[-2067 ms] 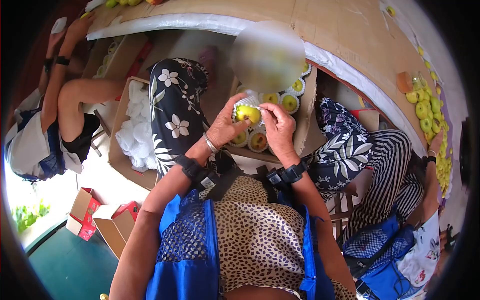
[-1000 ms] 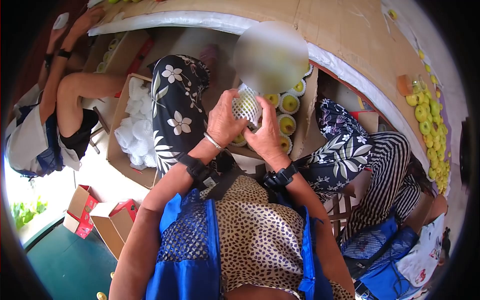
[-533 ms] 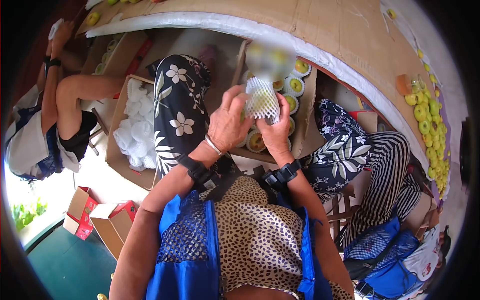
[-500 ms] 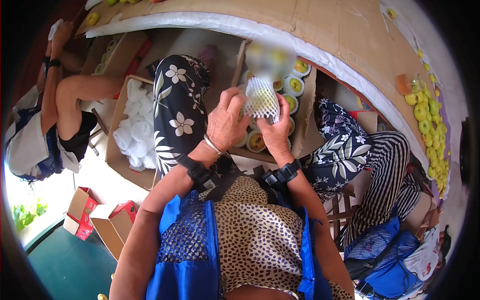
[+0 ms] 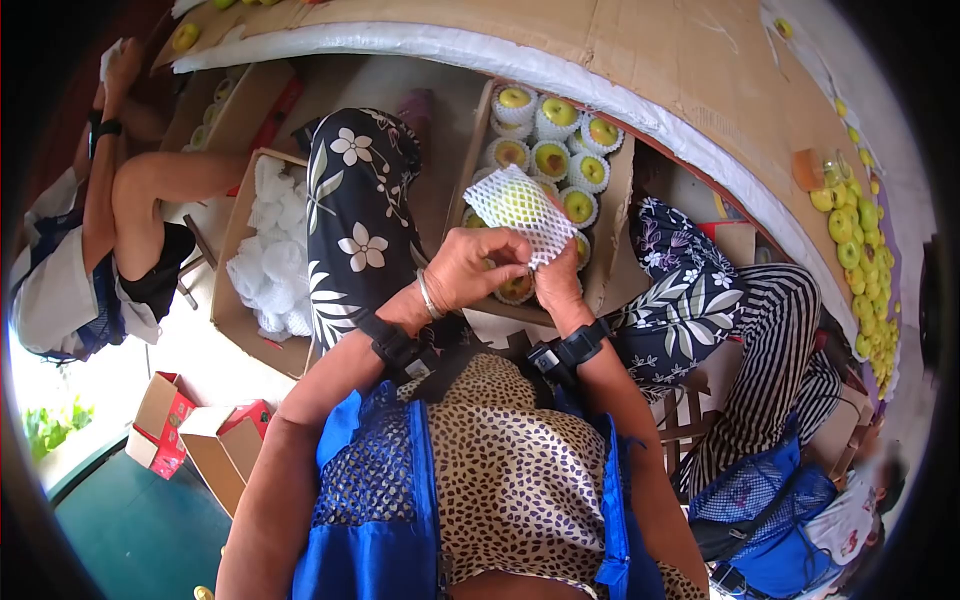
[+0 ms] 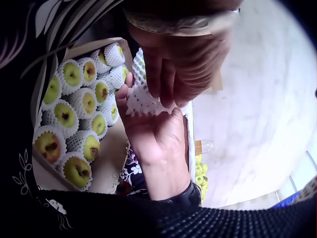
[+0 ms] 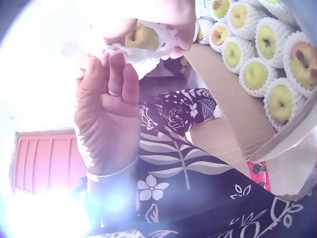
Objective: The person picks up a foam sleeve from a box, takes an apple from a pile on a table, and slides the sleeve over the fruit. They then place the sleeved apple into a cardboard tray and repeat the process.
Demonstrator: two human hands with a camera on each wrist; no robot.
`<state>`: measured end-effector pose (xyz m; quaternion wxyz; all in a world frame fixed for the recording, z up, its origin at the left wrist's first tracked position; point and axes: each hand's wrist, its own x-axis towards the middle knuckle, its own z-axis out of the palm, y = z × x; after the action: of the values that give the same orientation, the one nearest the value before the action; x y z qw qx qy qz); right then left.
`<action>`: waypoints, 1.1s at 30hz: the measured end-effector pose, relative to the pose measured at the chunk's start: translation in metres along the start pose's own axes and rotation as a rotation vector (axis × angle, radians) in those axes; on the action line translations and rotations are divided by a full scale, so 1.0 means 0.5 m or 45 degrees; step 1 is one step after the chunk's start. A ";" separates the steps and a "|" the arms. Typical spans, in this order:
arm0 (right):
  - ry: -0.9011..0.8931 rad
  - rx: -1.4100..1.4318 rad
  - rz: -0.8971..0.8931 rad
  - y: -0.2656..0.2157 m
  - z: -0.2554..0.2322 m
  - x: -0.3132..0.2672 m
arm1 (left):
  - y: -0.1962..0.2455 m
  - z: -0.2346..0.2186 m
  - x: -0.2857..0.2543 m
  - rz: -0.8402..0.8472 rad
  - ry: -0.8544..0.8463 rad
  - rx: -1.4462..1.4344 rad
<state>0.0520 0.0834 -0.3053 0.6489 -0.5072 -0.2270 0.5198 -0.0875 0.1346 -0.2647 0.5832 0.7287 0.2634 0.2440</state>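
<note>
A green-yellow apple [image 7: 142, 37] sits inside a white foam net [image 5: 522, 212], its end uncovered in the right wrist view. My right hand [image 5: 560, 276] holds the netted apple from the right and below; that same hand [image 6: 157, 144] shows its palm under the net in the left wrist view. My left hand [image 5: 472, 266], with a bracelet, pinches the net's near edge with thumb and fingertips. In the left wrist view this left hand [image 6: 185, 64] covers part of the net.
An open carton [image 5: 612, 235] of netted apples lies below my hands. Left of my patterned trouser leg stands a carton [image 5: 228, 290] of white nets [image 5: 270, 270]. Loose apples [image 5: 850, 222] line the right side. People sit at both sides.
The net was drawn over the apple, and the netted apple now leans leftward in my right hand. My left hand moved from the apple's left side to the net's near edge.
</note>
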 end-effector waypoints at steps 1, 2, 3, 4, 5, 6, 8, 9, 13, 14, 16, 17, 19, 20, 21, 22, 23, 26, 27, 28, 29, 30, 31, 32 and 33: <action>0.003 0.004 0.016 -0.001 0.001 -0.001 | 0.004 0.000 0.001 -0.093 -0.015 -0.185; 0.007 0.007 0.031 -0.002 0.003 -0.002 | 0.004 -0.001 0.000 -0.103 0.045 -0.298; 0.009 0.010 0.047 -0.003 0.004 -0.002 | 0.003 -0.003 -0.002 -0.114 0.106 -0.411; -0.033 0.070 0.061 0.003 -0.002 0.000 | 0.001 -0.006 -0.004 -0.125 0.169 -0.522; -0.075 0.130 0.076 0.013 -0.013 0.005 | -0.004 -0.013 -0.002 -0.075 0.362 -0.591; -0.117 0.191 0.091 0.015 -0.020 0.006 | -0.010 -0.022 0.003 -0.025 0.556 -0.657; -0.212 0.269 0.136 0.009 -0.036 0.002 | -0.018 -0.049 0.012 -0.095 0.728 0.003; -0.262 0.283 0.154 0.008 -0.040 0.000 | -0.022 -0.039 0.020 -0.176 0.762 -0.238; -0.361 0.344 0.252 0.010 -0.029 -0.008 | -0.024 -0.034 0.031 -0.289 0.416 -1.053; -0.364 0.352 0.282 0.014 -0.029 -0.010 | -0.030 -0.035 0.030 -0.286 0.429 -1.051; -0.353 0.321 0.317 0.014 -0.028 -0.014 | -0.047 -0.039 0.029 -0.281 0.452 -1.045; -0.339 0.327 0.347 0.010 -0.025 -0.014 | -0.051 -0.037 0.027 -0.230 0.501 -1.048; -0.317 0.311 0.387 0.007 -0.017 -0.011 | -0.056 -0.029 0.023 -0.262 0.529 -0.853; -0.306 0.288 0.395 0.006 -0.015 -0.010 | -0.057 -0.024 0.021 -0.278 0.541 -0.757; -0.292 0.263 0.404 0.005 -0.014 -0.009 | -0.047 -0.022 0.023 -0.316 0.572 -0.861; -0.317 0.080 0.320 0.003 -0.013 -0.010 | -0.050 -0.020 0.021 -0.318 0.546 -0.892; -0.341 -0.103 0.233 0.000 -0.009 -0.009 | -0.056 -0.020 0.020 -0.319 0.519 -0.924; -0.410 -0.604 -0.053 -0.028 0.015 -0.009 | -0.070 -0.021 0.018 -0.378 0.447 -1.059; -0.431 -0.763 -0.153 -0.046 0.026 -0.010 | -0.069 -0.019 0.020 -0.405 0.441 -1.159; -0.519 -1.049 -0.336 -0.064 0.037 -0.006 | -0.065 -0.019 0.019 -0.435 0.432 -1.259; -0.598 -1.333 -0.522 -0.087 0.049 0.002 | -0.058 -0.024 0.016 -0.449 0.402 -1.390; -0.669 -1.615 -0.713 -0.113 0.064 0.009 | -0.065 -0.022 0.016 -0.394 0.402 -1.412; -0.599 -1.595 -0.519 -0.152 0.086 0.005 | -0.080 -0.019 0.014 -0.341 0.401 -1.430; -0.533 -1.569 -0.329 -0.204 0.115 -0.004 | -0.087 -0.023 0.012 -0.283 0.404 -1.448; -0.474 -1.544 -0.143 -0.252 0.138 -0.013 | -0.077 -0.036 0.015 -0.207 0.211 -1.952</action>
<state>0.0487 0.1135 -0.1647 0.2226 -0.6729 -0.6161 0.3436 -0.0975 0.1597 -0.2981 0.9190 0.0793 0.1164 0.3681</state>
